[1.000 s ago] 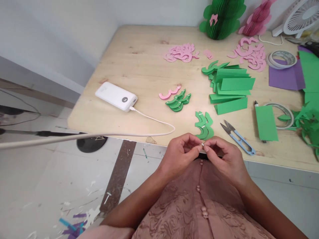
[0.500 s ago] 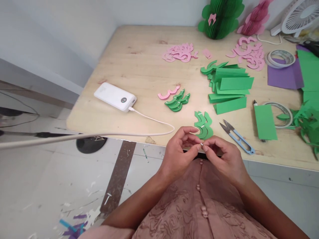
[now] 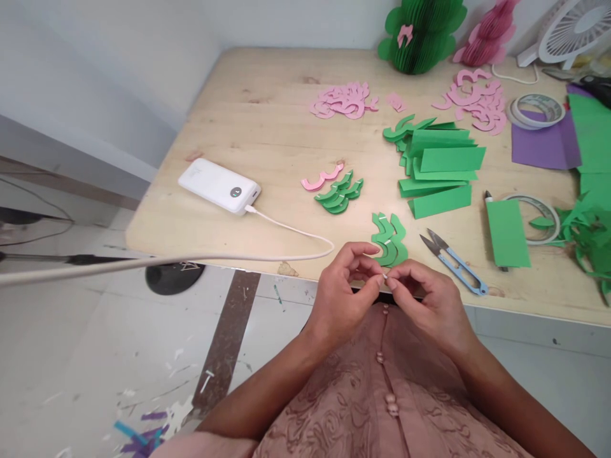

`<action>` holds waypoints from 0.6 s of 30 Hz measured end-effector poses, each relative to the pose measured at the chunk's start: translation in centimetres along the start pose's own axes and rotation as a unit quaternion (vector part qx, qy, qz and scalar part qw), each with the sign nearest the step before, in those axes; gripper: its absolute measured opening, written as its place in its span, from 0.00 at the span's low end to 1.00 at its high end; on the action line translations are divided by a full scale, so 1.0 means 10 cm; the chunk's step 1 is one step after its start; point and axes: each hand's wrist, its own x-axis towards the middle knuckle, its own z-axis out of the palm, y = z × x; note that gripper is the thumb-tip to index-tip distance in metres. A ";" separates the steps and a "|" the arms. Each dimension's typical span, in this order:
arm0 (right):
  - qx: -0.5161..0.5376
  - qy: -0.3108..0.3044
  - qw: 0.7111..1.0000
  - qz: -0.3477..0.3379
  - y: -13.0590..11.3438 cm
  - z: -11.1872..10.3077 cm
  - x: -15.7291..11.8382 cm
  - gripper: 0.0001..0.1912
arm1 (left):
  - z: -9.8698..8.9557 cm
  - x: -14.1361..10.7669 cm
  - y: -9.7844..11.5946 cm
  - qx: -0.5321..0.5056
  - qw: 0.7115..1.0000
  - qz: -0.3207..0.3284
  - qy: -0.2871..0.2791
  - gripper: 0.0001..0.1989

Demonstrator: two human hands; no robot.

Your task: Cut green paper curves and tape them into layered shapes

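Between the fingertips of both hands is a tiny white strip (image 3: 385,276), too small to make out fully. My left hand (image 3: 347,280) pinches it from the left, thumb against forefinger. My right hand (image 3: 424,296) pinches it from the other side, and the two hands almost touch at the table's front edge. Just beyond them lie wavy green paper cut-outs (image 3: 397,232) with small white strips on them. Another small stack of green cut-outs (image 3: 338,194) and one pink wavy cut-out (image 3: 315,184) lie farther left. Thread snips (image 3: 456,264) rest to the right of my right hand.
A white power bank (image 3: 214,184) with a cable lies on the left. Folded green papers (image 3: 449,159), pink cut-out piles (image 3: 346,102), tape rolls (image 3: 544,111) and green scraps (image 3: 594,242) spread over the right. Paper honeycomb shapes (image 3: 422,38) and a white fan (image 3: 573,32) stand behind.
The fingertips have shifted very slightly around the white strip, and less of it shows. The whole view has moved a touch; the things on the table stay put.
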 end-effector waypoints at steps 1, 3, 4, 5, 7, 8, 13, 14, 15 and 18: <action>0.000 0.001 1.000 -0.001 0.00 0.00 0.00 0.05 | 0.00 0.00 -0.01 0.002 1.000 0.001 0.001 0.14; -0.004 0.001 1.000 -0.002 0.00 0.01 0.00 0.05 | 0.00 -0.01 -0.02 0.007 1.000 0.005 0.003 0.14; -0.006 0.002 1.000 -0.002 0.00 0.01 0.00 0.05 | 0.00 -0.01 -0.02 0.008 1.000 0.008 0.005 0.14; -0.008 0.003 1.000 -0.003 -0.01 0.01 0.00 0.05 | 0.00 -0.02 -0.02 0.008 1.000 0.012 0.008 0.14; -0.011 0.005 1.000 -0.004 -0.01 0.01 -0.01 0.05 | 0.00 -0.02 -0.03 0.010 1.000 0.022 0.013 0.14; -0.012 0.006 1.000 -0.005 -0.01 0.01 -0.01 0.05 | 0.01 -0.03 -0.03 0.011 0.999 0.028 0.016 0.13; -0.001 0.007 1.000 -0.002 -0.01 0.01 -0.02 0.05 | 0.01 -0.05 -0.04 0.032 0.996 0.073 0.036 0.12; 0.007 0.005 1.000 0.004 0.00 0.01 -0.02 0.05 | 0.02 -0.05 -0.05 0.039 0.995 0.085 0.040 0.12; 0.015 0.004 1.000 0.010 0.00 0.01 -0.02 0.05 | 0.02 -0.06 -0.05 0.046 0.993 0.098 0.043 0.12; 0.041 0.000 0.999 0.031 0.02 0.02 -0.03 0.06 | 0.02 -0.08 -0.08 0.065 0.987 0.135 0.053 0.12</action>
